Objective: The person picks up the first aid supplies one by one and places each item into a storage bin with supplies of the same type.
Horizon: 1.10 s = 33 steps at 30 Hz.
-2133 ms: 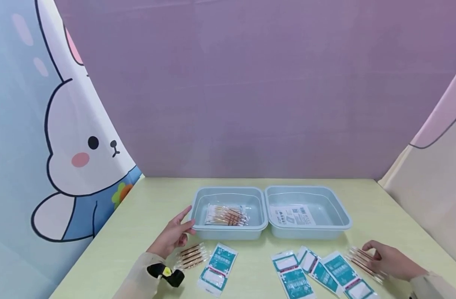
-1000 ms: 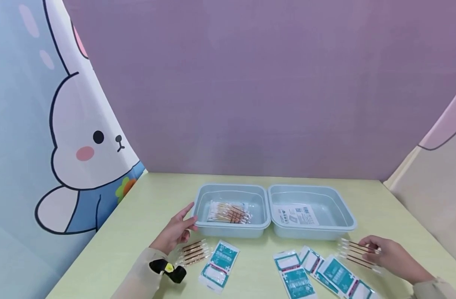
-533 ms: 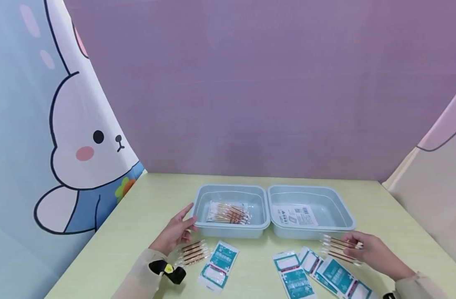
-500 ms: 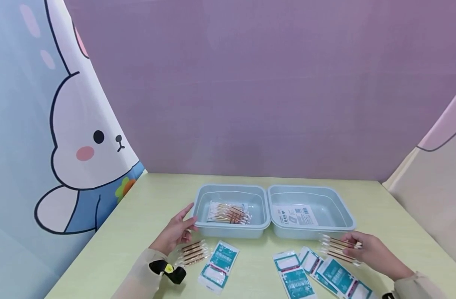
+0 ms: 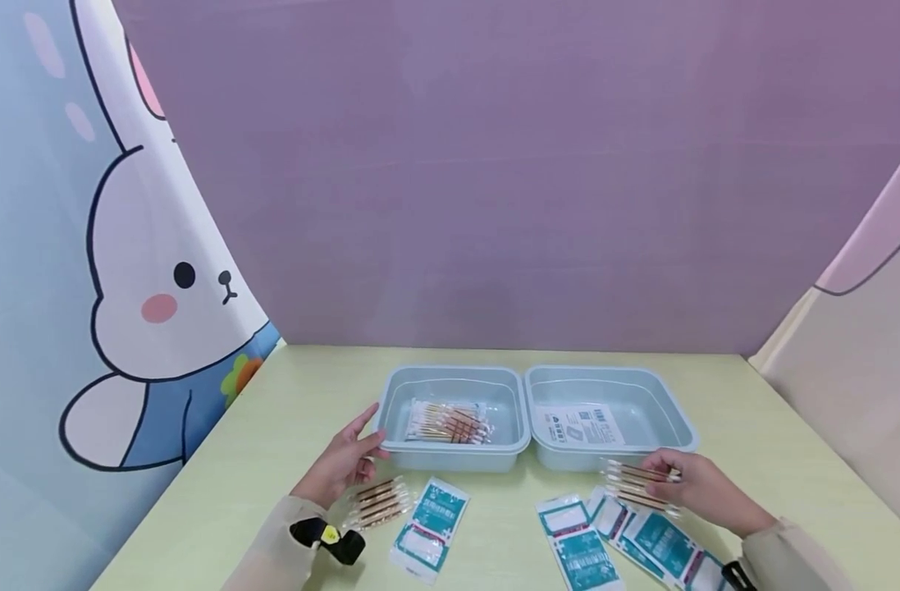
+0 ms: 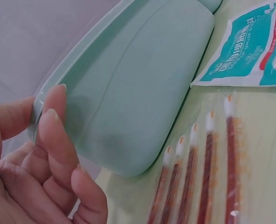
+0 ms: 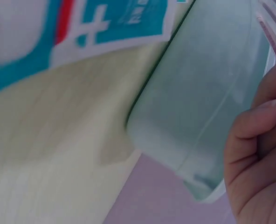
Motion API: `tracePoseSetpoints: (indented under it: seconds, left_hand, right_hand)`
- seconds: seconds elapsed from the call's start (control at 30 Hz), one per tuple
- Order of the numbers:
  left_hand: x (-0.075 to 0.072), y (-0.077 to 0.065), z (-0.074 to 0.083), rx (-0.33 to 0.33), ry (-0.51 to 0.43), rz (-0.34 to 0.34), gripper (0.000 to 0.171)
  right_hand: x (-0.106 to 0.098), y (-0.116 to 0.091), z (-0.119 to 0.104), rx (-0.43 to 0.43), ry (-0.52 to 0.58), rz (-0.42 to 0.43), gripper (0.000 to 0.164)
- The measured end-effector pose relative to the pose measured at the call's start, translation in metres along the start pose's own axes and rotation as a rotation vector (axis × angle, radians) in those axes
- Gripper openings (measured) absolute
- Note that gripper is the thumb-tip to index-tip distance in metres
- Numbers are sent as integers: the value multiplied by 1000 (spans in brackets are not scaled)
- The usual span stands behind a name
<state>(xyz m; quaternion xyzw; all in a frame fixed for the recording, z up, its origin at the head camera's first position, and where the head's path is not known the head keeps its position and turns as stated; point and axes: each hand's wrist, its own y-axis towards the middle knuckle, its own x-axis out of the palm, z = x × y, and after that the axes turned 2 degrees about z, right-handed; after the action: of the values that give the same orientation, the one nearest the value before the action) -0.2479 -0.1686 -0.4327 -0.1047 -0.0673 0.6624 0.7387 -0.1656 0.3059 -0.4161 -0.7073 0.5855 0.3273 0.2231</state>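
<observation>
My left hand (image 5: 340, 465) grips the left rim of a light-blue plastic tub (image 5: 450, 460); the left wrist view has its thumb and fingers (image 6: 58, 140) pinching the edge. Inside that tub lie clear packs of cotton swabs (image 5: 450, 423). Below the left hand, another pack of brown-stemmed cotton swabs (image 5: 380, 502) rests on the table. My right hand (image 5: 704, 490) pinches the right end of a clear pack of cotton swabs (image 5: 628, 486), held in front of the right tub (image 5: 612, 461). Only the ends of this pack show in the right wrist view.
One teal-and-white packet (image 5: 431, 529) lies in front of the left tub. Several more lie at the right, one packet (image 5: 581, 542) apart and an overlapping packet (image 5: 664, 542) below the right hand. A printed label (image 5: 578, 425) lies in the right tub. A purple backdrop (image 5: 494, 180) rises behind.
My right hand has lifted its swab pack from beside the right packets and carried it left, to the front of the right tub. The left hand has stayed on the tub rim.
</observation>
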Motion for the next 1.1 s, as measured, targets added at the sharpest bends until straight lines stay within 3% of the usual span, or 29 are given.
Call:
tracePoseSetpoints:
  seconds: [0.47,0.67,0.83,1.1]
  left_hand:
    - [-1,0,0,11,-6,-14,61]
    - [-2,-1,0,4,10,-1,61]
    - [-2,-1,1,3,24,-1,62]
    - [-1,-1,1,6,33,2,60]
  right_hand:
    - [16,21,-21,-85,122,-56,10]
    - [17,38,-37,-140,93,-86,9]
    - [12,56,-52,-207,41,-52,9]
    - [15,78,-70,-162,47,-35,12]
